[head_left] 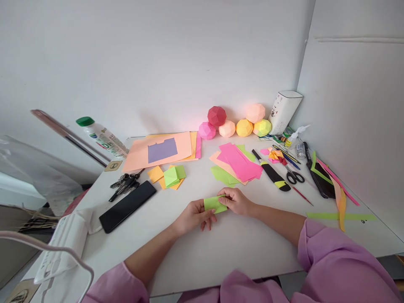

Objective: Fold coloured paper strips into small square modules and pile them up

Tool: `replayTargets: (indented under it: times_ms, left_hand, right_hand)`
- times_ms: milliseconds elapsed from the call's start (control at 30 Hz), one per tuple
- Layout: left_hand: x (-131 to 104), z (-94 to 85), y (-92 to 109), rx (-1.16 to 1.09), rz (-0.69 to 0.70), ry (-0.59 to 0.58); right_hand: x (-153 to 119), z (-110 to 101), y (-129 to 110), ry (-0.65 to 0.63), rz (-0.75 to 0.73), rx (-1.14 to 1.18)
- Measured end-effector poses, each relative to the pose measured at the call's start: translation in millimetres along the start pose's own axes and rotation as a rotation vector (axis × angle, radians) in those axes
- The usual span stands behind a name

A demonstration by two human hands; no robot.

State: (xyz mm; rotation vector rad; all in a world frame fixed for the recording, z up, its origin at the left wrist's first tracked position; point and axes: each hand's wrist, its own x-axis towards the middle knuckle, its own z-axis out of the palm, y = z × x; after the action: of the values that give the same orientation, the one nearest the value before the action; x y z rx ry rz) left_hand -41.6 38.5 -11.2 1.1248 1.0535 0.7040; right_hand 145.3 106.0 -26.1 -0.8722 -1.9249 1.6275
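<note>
A small light-green paper piece is held between both hands above the white table. My left hand pinches its left and lower edge, thumb on top. At its right end, my right hand grips it with thumb and fingers. Just beyond the hands lie pink, peach and green paper pieces in a loose pile. Left of that pile are small green and orange squares.
A black phone and keys lie left. Larger sheets and faceted paper balls stand near the wall. On the right are a cutter, scissors, glue bottle and paper strips.
</note>
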Motion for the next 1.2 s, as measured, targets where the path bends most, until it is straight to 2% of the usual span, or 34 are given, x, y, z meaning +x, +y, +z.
replayTargets:
  times_ms: [233, 400, 567, 733, 833, 1067, 1200]
  left_hand:
    - [0.5, 0.1, -0.5, -0.016, -0.039, 0.022]
    - [1.3, 2.5, -1.9, -0.057, 0.016, 0.115]
    - [0.8, 8.3, 0.8, -0.075, 0.061, 0.179]
    - [1.3, 15.4, 0.1, -0.037, 0.094, 0.230]
    - [0.4, 16.8, -1.8, -0.002, 0.099, 0.264]
    - [-5.8, 12.7, -2.0, 0.048, 0.109, 0.272]
    - [-9.9, 6.9, 3.2, 0.035, 0.111, 0.298]
  right_hand:
    - [-0.1, 0.5, 4.0, 0.005, 0.016, 0.040]
    - [-2.0, 1.3, -4.3, -0.008, 0.000, 0.200]
    - [-5.6, 12.3, -13.1, -0.064, -0.007, 0.283]
    - [-5.2, 16.3, -13.4, 0.003, 0.032, 0.272]
    - [-4.0, 13.2, -13.6, -0.006, 0.051, 0.269]
    - [-3.3, 9.4, -11.6, -0.014, 0.024, 0.282]
    - [-0.5, 2.4, -4.2, 0.073, 0.022, 0.235]
